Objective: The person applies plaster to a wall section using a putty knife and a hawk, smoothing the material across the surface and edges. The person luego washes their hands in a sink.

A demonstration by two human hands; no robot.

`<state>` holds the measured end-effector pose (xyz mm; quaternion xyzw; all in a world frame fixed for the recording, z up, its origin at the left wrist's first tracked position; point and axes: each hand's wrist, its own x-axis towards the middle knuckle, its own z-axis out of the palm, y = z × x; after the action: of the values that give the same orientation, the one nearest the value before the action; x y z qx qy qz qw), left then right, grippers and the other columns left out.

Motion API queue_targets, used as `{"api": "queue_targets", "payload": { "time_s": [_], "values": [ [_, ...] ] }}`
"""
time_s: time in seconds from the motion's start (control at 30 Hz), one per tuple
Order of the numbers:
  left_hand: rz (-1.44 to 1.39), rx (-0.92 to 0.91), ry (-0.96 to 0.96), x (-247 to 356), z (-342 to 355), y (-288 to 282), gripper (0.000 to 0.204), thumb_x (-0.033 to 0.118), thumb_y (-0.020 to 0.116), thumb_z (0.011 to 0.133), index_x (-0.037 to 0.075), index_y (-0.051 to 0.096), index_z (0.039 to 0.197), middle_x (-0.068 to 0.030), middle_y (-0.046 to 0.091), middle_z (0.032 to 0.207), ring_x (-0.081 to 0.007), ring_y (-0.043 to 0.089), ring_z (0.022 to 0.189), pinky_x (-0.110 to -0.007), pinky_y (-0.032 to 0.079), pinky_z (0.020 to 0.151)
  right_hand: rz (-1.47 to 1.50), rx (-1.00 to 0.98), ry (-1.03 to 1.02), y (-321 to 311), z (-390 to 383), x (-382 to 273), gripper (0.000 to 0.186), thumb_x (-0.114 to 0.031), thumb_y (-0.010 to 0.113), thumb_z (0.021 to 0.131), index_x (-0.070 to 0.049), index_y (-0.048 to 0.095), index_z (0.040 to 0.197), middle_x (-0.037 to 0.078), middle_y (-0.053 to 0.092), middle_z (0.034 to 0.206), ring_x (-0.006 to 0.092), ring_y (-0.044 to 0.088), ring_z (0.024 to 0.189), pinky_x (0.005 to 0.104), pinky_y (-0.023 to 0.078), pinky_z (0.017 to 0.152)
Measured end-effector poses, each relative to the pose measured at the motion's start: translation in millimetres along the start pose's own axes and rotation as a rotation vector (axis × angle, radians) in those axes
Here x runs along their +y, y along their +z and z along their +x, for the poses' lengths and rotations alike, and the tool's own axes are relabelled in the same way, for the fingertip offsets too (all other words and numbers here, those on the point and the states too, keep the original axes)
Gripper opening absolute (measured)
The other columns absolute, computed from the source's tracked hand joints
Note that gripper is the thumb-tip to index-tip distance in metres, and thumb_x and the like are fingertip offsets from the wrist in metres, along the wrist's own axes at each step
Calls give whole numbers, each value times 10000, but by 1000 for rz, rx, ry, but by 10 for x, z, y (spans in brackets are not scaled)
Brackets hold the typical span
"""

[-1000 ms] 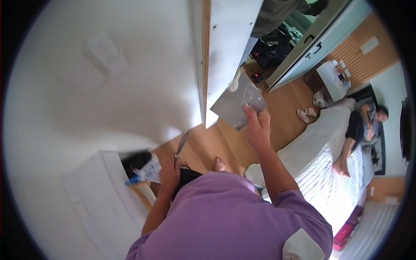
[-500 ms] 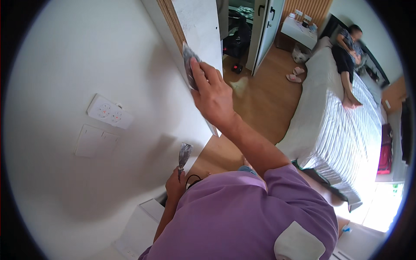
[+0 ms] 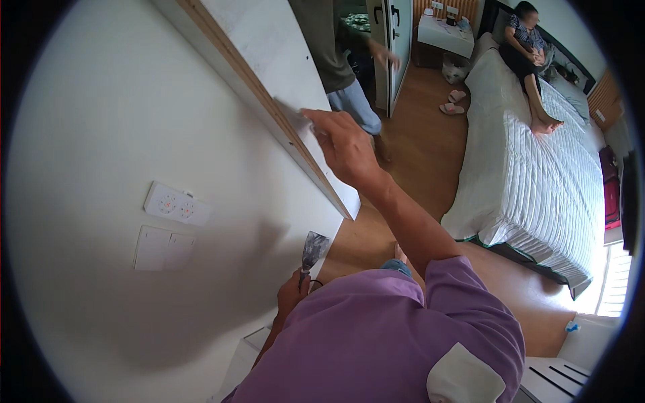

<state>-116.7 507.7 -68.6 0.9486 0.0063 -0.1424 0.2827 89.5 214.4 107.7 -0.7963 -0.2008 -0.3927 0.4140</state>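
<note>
My right hand [image 3: 351,149] is closed round a putty knife [image 3: 290,114], whose blurred pale blade lies against the white panel [image 3: 252,43] near its bare brown edge [image 3: 228,57]. Fingers and motion blur hide most of that knife's handle. Lower down, beside my body, my left hand [image 3: 291,291] grips a second putty knife [image 3: 314,248]. Its grey, smeared blade points upward, apart from the panel, in front of the white wall [image 3: 101,134].
On the wall are a socket strip [image 3: 176,203] and a switch plate [image 3: 161,248]. Another person [image 3: 336,54] stands beyond the panel near an open door [image 3: 401,40]. Someone sits on the bed [image 3: 524,188] at right; slippers [image 3: 453,102] lie on the floor.
My right hand and its putty knife have shifted down along the panel, the blade now at a different angle. A person has come into view by the door. The whole view has shifted.
</note>
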Motion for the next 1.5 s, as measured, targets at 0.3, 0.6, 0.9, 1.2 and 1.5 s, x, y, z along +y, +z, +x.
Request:
{"api": "queue_targets", "payload": {
  "time_s": [0.3,0.6,0.9,1.2,1.5],
  "values": [
    [1,38,31,226,99,45,408,347,586,1011,137,579,1360,-183,717,898,-380,709,810,-474,533,713,-119,231,202,118,359,334,354,-105,569,991,-9,581,1331,192,640,1180,386,626,1055,457,525,895],
    [11,-10,-38,300,136,48,420,353,592,1009,123,579,1360,-187,724,920,-386,716,835,-474,536,717,-24,166,131,233,266,326,393,-100,648,936,9,602,1310,203,637,1186,359,635,1098,446,545,908],
    [85,-9,32,469,380,-60,414,343,591,1003,105,590,1342,-200,719,904,-402,707,843,-487,535,726,191,279,390,130,563,412,288,-236,546,1026,37,552,936,248,602,790,454,583,743,496,461,702],
    [108,-69,-43,467,356,-78,415,356,569,1018,111,589,1353,-205,719,927,-395,709,816,-471,532,718,98,94,649,11,-953,1156,369,-151,587,986,-37,608,1337,206,676,1190,394,642,1055,418,508,929],
    [24,-85,-85,234,275,-93,389,304,607,1012,96,603,1341,-169,721,898,-329,708,751,-407,535,686,-3,125,630,1102,-1938,1538,569,20,596,849,-34,540,1413,196,616,1330,398,572,1158,454,497,1004]
  ]
}}
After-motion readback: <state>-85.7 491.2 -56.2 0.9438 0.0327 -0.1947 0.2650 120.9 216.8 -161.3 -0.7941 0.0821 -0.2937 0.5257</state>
